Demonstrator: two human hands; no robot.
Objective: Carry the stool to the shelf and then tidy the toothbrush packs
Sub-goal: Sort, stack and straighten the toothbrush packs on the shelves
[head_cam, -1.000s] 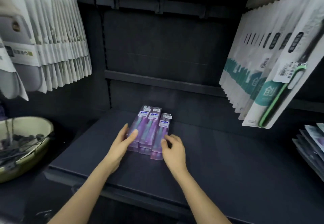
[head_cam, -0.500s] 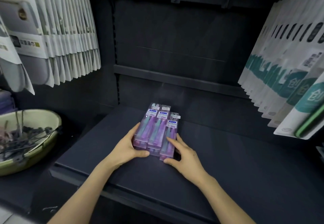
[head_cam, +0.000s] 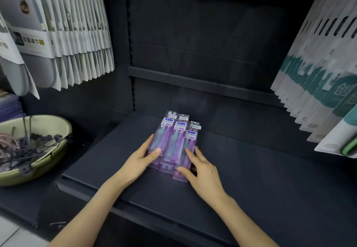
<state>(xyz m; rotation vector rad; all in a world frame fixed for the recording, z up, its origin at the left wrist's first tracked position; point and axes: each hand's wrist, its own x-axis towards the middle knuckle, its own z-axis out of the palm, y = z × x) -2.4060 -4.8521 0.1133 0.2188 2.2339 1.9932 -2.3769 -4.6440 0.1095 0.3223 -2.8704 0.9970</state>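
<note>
Several purple toothbrush packs (head_cam: 174,136) lie in a small stack, side by side, on the dark shelf board (head_cam: 251,169). My left hand (head_cam: 140,161) holds the stack's left edge, thumb across the top of the left pack and fingers along its side. My right hand (head_cam: 201,171) rests on the right pack with fairly straight fingers: the index finger lies on top, the thumb is at the near end and the other fingers are against the right side. The right pack sits nearer to me than the other two. No stool is in view.
A green bowl (head_cam: 58,131) of dark hair clips stands to the left, below the shelf board. White hanging packs (head_cam: 77,34) crowd the upper left. Teal and white hanging packs (head_cam: 316,84) project from the right. A dark back panel with a rail (head_cam: 202,82) closes the rear.
My left thumb has come round onto the top of the left pack. My right hand has settled on the right pack's near end. The view has dropped slightly and drawn closer.
</note>
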